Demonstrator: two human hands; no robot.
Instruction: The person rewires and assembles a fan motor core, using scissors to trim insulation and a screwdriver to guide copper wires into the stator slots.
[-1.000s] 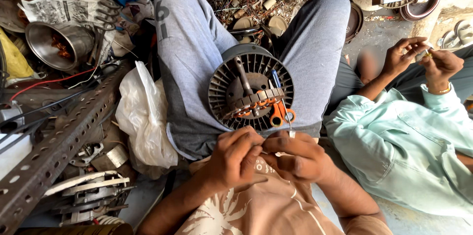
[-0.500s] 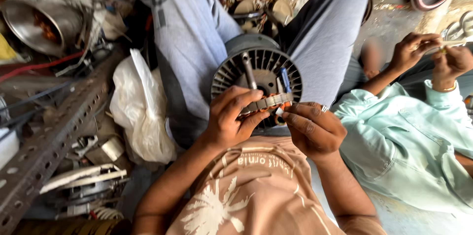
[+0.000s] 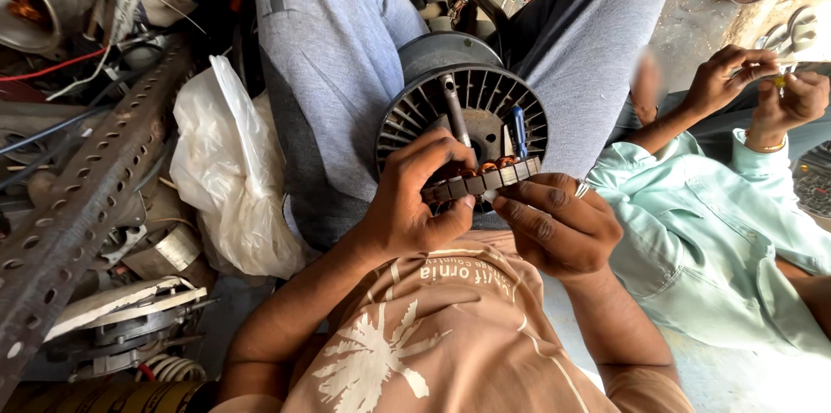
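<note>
A round grey motor stator (image 3: 463, 106) with radial slots, a steel shaft and a blue-handled tool rests between my knees in grey trousers. My left hand (image 3: 411, 205) grips a ring-shaped slotted core with copper winding (image 3: 493, 176) from the left side, thumb under it. My right hand (image 3: 554, 227), with a ring on one finger, holds the same core from the right and below, fingers curled under its edge. The core is held just in front of the stator.
A crumpled white plastic bag (image 3: 229, 175) lies left of my leg. A perforated steel angle bar (image 3: 78, 205) runs diagonally at left amid wires and motor parts. At right sits a person in a light green shirt (image 3: 701, 240), whose hands (image 3: 762, 88) hold a small object.
The view has moved closer to the stator. My hands rose from my lap and now hold the wound core up against the stator's lower edge.
</note>
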